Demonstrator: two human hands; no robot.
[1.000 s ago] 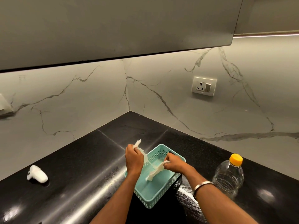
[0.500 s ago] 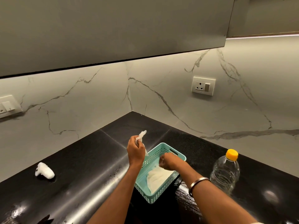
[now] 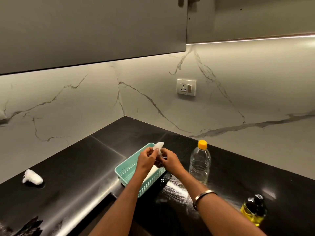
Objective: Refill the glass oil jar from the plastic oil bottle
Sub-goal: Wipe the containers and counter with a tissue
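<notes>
A clear plastic oil bottle (image 3: 199, 162) with a yellow cap stands upright on the black counter, right of my hands; it looks nearly empty. A glass oil jar (image 3: 253, 211) with yellow oil and a dark top stands at the front right. My left hand (image 3: 146, 160) and my right hand (image 3: 167, 160) meet above a teal basket (image 3: 127, 171), both pinching a small white tissue (image 3: 158, 146). More white tissue lies in the basket under my hands.
A crumpled white tissue (image 3: 32, 178) lies on the counter (image 3: 76, 167) at the far left. Marble walls meet in a corner behind, with a socket (image 3: 186, 87) on the right wall. Grey upper cabinets (image 3: 85, 31) hang overhead.
My right hand came up out of the basket to join the left on the tissue piece. The view shifted, and the glass jar now shows at the front right.
</notes>
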